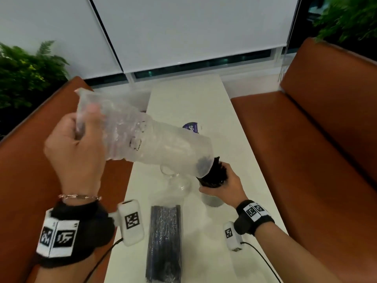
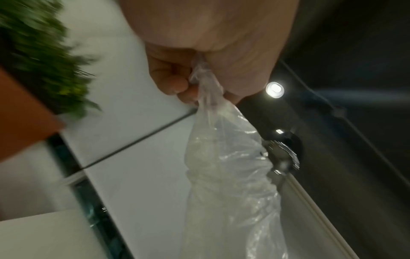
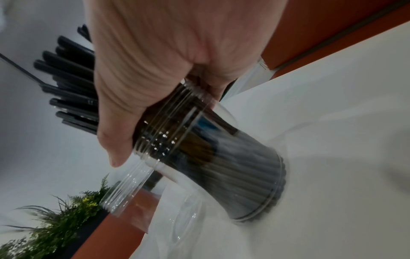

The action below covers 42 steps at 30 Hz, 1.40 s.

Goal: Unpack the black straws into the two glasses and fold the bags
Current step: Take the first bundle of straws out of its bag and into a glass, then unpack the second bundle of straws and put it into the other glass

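Note:
My left hand [image 1: 81, 131] is raised and grips the closed end of a crumpled clear bag [image 1: 155, 144]. The bag slants down to the right, and its mouth still covers the tips of the black straws [image 1: 216, 174]. My right hand [image 1: 219, 185] is curled round that straw bundle at the rim of a glass [image 1: 212, 202] standing on the white table [image 1: 234, 144]. In the right wrist view the straws [image 3: 66, 82] fill this glass [image 3: 255, 180]. A second, empty glass [image 1: 176, 181] stands just to its left. Another bag full of black straws [image 1: 165, 242] lies near me. In the left wrist view my fingers [image 2: 175, 84] pinch the bag [image 2: 226, 175].
A round purple-labelled item [image 1: 191, 127] lies farther along the narrow table. Orange-brown bench seats flank it on the left [image 1: 24, 170] and on the right [image 1: 316, 150]. Green plants [image 1: 24, 78] stand behind the benches, and white blinds [image 1: 183, 33] close off the far end.

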Each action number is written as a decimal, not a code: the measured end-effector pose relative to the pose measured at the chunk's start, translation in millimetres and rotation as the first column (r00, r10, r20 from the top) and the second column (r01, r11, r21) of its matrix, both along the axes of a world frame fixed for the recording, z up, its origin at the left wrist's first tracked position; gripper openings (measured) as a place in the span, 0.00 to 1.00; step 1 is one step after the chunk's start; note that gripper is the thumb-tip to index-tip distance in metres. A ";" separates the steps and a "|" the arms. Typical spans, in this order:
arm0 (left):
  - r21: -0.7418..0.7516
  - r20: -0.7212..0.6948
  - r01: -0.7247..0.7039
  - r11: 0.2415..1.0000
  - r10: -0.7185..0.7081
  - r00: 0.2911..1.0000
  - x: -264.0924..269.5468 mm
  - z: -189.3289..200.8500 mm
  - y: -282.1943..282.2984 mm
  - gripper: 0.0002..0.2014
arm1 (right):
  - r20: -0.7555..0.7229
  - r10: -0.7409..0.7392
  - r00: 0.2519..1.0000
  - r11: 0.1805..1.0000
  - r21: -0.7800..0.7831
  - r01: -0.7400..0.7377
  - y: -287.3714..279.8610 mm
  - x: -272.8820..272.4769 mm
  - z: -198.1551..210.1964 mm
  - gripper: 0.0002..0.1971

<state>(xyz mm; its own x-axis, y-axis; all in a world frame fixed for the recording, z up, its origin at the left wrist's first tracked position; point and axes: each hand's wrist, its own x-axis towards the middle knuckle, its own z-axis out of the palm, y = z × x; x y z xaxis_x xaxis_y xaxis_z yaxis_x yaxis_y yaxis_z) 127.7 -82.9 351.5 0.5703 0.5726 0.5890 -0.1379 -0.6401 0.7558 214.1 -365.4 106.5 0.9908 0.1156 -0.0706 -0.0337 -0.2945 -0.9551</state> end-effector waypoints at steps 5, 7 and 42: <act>-0.500 -0.248 -0.219 0.838 0.103 0.963 -69.0 -78.7 70.2 0.20 | -0.058 -0.022 0.998 0.999 -0.048 0.019 10.3 28.0 12.2 0.55; -0.620 -0.309 -0.253 0.743 0.064 0.949 -99.5 -114.9 86.0 0.19 | -0.084 -0.007 0.996 1.000 -0.018 0.006 6.3 33.1 18.0 0.65; -0.221 -0.676 -0.447 0.867 0.194 0.711 -161.7 -261.2 62.6 0.31 | 0.067 0.069 0.995 0.986 -0.158 -0.057 67.0 -111.0 17.0 0.16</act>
<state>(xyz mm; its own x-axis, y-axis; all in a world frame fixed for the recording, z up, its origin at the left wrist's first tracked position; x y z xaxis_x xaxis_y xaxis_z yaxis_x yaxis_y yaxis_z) -34.0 -20.3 90.3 0.4695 0.8775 -0.0974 0.5982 -0.2350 0.7662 103.1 -298.4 123.5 0.9850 0.1711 -0.0210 0.0571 -0.4390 -0.8967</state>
